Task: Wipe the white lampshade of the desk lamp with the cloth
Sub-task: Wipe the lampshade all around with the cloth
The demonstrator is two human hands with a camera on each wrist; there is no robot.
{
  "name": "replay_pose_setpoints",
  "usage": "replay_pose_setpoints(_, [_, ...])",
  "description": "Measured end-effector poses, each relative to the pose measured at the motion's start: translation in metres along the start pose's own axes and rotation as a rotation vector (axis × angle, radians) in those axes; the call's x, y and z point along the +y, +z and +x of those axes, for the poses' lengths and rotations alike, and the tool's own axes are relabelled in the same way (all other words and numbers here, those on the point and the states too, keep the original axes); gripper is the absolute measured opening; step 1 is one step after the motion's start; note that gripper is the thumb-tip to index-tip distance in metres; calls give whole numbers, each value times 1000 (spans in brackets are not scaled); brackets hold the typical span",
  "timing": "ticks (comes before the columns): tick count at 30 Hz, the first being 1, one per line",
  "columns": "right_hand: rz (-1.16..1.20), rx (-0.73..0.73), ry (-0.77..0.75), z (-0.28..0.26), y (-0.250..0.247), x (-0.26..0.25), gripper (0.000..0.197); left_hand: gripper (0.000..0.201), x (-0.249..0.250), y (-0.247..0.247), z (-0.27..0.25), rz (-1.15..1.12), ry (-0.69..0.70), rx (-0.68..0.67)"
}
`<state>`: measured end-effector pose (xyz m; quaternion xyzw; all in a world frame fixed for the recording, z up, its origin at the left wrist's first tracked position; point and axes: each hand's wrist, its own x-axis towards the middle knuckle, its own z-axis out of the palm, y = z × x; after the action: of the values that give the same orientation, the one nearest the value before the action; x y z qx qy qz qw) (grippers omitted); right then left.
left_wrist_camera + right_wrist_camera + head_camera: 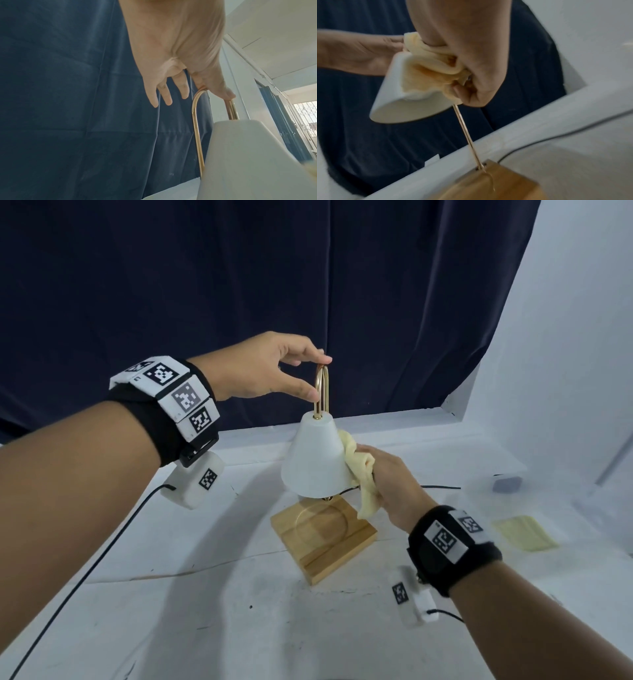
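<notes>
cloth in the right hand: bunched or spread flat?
Bunched. The yellow cloth is crumpled in the right hand, folds pressed against the white lampshade, one end hanging loose.

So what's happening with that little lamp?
A person is cleaning it. The left hand pinches the top of the gold loop to steady the lamp, while the right hand grips a bunched yellow cloth against the side of the white lampshade. The lamp stands on its wooden base.
</notes>
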<state>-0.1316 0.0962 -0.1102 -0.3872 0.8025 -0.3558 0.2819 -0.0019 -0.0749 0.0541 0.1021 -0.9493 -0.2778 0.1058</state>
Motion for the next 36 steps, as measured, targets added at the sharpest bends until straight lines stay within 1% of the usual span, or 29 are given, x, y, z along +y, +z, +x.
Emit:
replay_pose_setpoints(1, [-38,-53,30,3,3,4,45,53,0,0,0,0,1,-7])
replay_pose_setpoints(2, [-30,-27,65,12,3,4,52,50,1,-1,1,-1,0,-14])
replay_pose_setpoints(3, [46,0,45,14,-1,1,43,48,1,-2,1,-3,-1,-19])
replay_pose_setpoints(4, [224,60,-13,15,-7,-4,27,47,1,-2,2,-6,-1,-23])
replay_pose_setpoints(5, [390,137,-56,18,-13,-9,21,48,1,-3,3,-9,-2,-25])
replay_pose_setpoints(6, [503,166,-109,17,-20,-14,18,49,1,-4,3,-10,-4,-27])
replay_pose_setpoints(7, [516,157,-136,19,-29,-27,16,50,1,-4,4,-9,-4,-28])
replay_pose_setpoints(8, [477,132,-150,19,-36,-40,16,51,1,-5,4,-6,-6,-30])
replay_pose_setpoints(10, [345,111,-142,24,-44,-56,19,52,1,-6,4,9,-13,-30])
replay_pose_setpoints(11, [316,86,-139,28,-45,-56,20,52,2,-6,5,18,-14,-30])
replay_pose_setpoints(13, [248,44,-76,27,-43,-46,25,51,3,-6,5,29,-15,-34])
replay_pose_setpoints(14, [210,65,-36,20,-41,-44,26,51,3,-6,6,34,-16,-36])
replay_pose_setpoints(15, [231,84,-63,8,-36,-39,25,50,3,-6,6,38,-18,-40])
replay_pose_setpoints(16, [317,100,-148,-5,-31,-33,25,50,3,-7,6,39,-21,-42])
replay_pose_setpoints(18, [499,76,-360,-31,-19,-19,27,50,3,-7,7,38,-23,-41])
replay_pose_setpoints(19, [512,91,-431,-37,-14,-12,28,50,3,-7,7,40,-22,-41])
replay_pose_setpoints(21, [439,177,-499,-33,-8,-6,35,50,3,-7,7,36,-21,-43])
replay_pose_setpoints(24, [350,274,-499,-24,-6,-14,37,49,4,-7,7,34,-29,-42])
replay_pose_setpoints(26, [264,338,-525,-22,-8,-17,37,48,5,-7,7,37,-32,-40])
replay_pose_setpoints(28, [265,363,-516,-22,-6,-16,34,48,6,-6,7,32,-38,-39])
replay_pose_setpoints(30, [368,353,-436,-24,-2,-13,27,49,6,-5,6,23,-36,-39])
replay_pose_setpoints(33, [522,257,-315,-30,-1,-12,28,56,4,-5,5,15,-29,-57])
replay_pose_setpoints(36, [519,213,-284,-27,-16,-23,27,69,1,-4,4,-30,-37,-93])
